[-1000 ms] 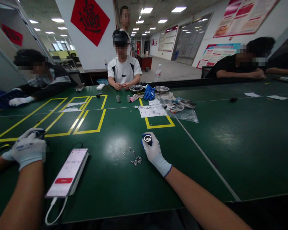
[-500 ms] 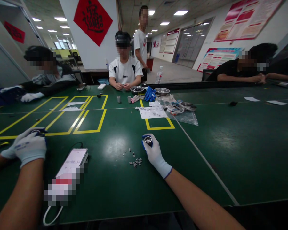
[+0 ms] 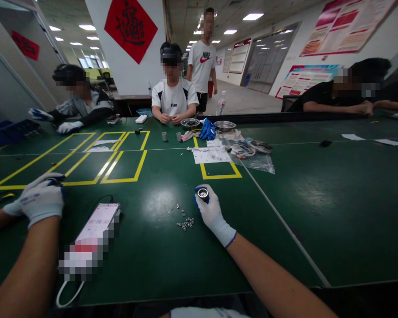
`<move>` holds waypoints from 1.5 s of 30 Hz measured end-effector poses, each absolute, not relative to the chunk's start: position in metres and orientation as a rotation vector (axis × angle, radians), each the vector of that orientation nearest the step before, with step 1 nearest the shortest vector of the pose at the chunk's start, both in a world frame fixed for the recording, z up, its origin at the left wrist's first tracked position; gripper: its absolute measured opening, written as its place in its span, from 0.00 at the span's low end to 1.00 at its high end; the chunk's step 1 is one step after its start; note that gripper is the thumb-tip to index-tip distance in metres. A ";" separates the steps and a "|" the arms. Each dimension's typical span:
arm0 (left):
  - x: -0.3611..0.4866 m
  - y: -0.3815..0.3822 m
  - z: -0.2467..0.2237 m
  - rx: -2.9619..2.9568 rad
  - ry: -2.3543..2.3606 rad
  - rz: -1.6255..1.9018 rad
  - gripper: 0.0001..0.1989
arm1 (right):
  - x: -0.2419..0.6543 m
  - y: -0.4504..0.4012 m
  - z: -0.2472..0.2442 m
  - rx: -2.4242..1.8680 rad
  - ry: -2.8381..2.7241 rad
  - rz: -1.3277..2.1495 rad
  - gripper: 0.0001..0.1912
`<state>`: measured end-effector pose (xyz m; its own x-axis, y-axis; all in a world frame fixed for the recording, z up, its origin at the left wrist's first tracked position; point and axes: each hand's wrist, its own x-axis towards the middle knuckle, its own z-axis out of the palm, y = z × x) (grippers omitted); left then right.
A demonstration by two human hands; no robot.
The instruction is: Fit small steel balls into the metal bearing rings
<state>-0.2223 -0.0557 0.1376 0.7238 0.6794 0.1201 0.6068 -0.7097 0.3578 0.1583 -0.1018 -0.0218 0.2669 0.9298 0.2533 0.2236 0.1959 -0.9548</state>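
Observation:
My right hand (image 3: 210, 214), in a white glove with blue fingertips, is wrapped round a small dark cylinder (image 3: 203, 193) above the green table. The cylinder's round end faces up, showing a silvery ring and small details inside. Just left of this hand lie several small metal rings (image 3: 186, 224), most of them in a loose cluster, beside a thin sliver (image 3: 170, 212). Only the white back of my left hand (image 3: 208, 313) shows at the bottom edge, below the table's front; its fingers are out of frame.
A co-worker's two gloved hands (image 3: 41, 198) hold a dark part at the left. Beside them lies a phone (image 3: 96, 227) with a cable. Farther off are yellow tape outlines (image 3: 121, 181), white paper (image 3: 211, 155), gloves (image 3: 248, 148), metal bowls (image 3: 225, 126) and grey cylinders (image 3: 164, 137). People sit opposite.
My left hand has come into view at the bottom edge. My right hand keeps its hold on the cylinder. Across the table, a person at far left has raised a hand; the standing person has turned.

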 end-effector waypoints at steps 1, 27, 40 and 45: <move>-0.200 -0.073 0.135 2.572 1.076 0.445 0.50 | 0.159 -0.102 -0.022 -1.301 -1.229 0.718 0.10; -0.036 -0.077 0.030 2.384 1.321 0.262 0.19 | 0.166 -0.099 -0.017 -1.181 -1.412 0.819 0.06; -0.036 -0.085 0.034 2.182 1.295 0.591 0.12 | 0.163 -0.106 -0.004 -1.165 -1.589 0.794 0.03; -0.030 -0.094 0.045 2.039 1.234 0.751 0.11 | 0.165 -0.105 -0.003 -1.165 -1.617 0.831 0.03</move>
